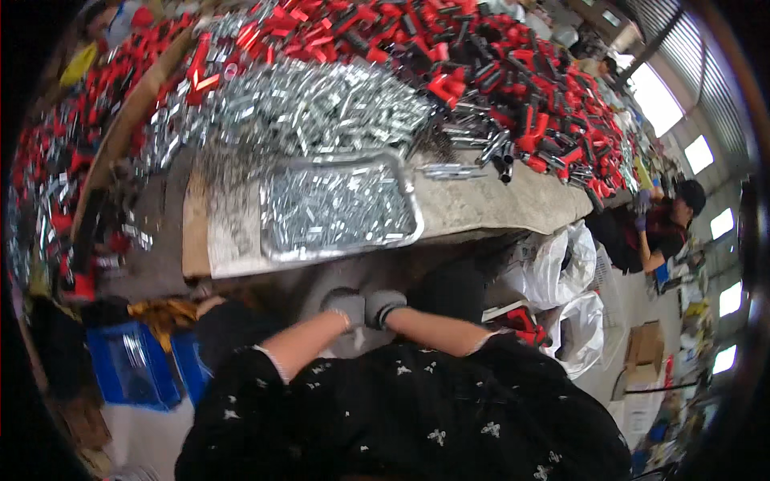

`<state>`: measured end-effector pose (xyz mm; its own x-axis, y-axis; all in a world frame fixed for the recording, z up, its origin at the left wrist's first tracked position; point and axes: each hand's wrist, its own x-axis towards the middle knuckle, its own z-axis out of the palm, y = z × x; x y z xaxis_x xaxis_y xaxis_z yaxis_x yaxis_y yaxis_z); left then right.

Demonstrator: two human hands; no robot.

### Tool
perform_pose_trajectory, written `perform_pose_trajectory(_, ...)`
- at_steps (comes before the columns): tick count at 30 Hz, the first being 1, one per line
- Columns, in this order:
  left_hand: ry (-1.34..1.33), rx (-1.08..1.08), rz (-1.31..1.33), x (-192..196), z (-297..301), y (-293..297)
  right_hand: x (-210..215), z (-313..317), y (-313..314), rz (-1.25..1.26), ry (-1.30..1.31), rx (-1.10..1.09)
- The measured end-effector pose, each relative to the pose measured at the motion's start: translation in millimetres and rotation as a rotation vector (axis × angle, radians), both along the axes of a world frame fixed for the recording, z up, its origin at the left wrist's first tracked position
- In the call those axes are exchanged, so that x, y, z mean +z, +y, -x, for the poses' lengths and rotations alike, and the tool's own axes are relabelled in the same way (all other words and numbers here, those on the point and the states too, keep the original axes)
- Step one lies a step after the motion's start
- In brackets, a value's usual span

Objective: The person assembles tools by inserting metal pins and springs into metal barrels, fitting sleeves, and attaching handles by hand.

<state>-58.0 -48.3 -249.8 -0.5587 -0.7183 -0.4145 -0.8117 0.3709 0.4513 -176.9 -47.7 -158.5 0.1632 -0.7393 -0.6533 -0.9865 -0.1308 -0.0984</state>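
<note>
My left hand (345,304) and my right hand (384,307), both in grey gloves, are close together in front of my body, below the table's front edge. Their fingers are blurred and cannot be made out, nor can anything between them. Just beyond them, on the table, sits a clear-rimmed tray (411,190) full of small shiny metal pieces (337,204). Behind it rises a heap of silvery metal parts (313,104). Several slim metal rods (453,171) lie to the right of the tray.
Red and black tool-like parts (513,72) are piled across the table's back. Blue bins (132,365) stand at lower left. White sacks (553,268) and a red item (525,325) are at right. Another person (654,228) works at far right. A cardboard box (644,345) stands behind.
</note>
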Motion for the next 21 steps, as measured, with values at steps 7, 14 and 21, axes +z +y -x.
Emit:
perform_pose_trajectory(7, 0.115, -0.193, 0.040, -94, -4, -11, -103, 2, -4, 0.044, -0.047, 0.044)
perform_pose_trajectory(14, 0.181, -0.205, -0.057, -128, -13, -27, -20, -5, 1, -0.041, -0.123, 0.074)
perform_pose_trajectory(21, 0.139, -0.266, -0.350, 19, -47, -16, 54, 13, 25, -0.005, -0.220, 0.147)
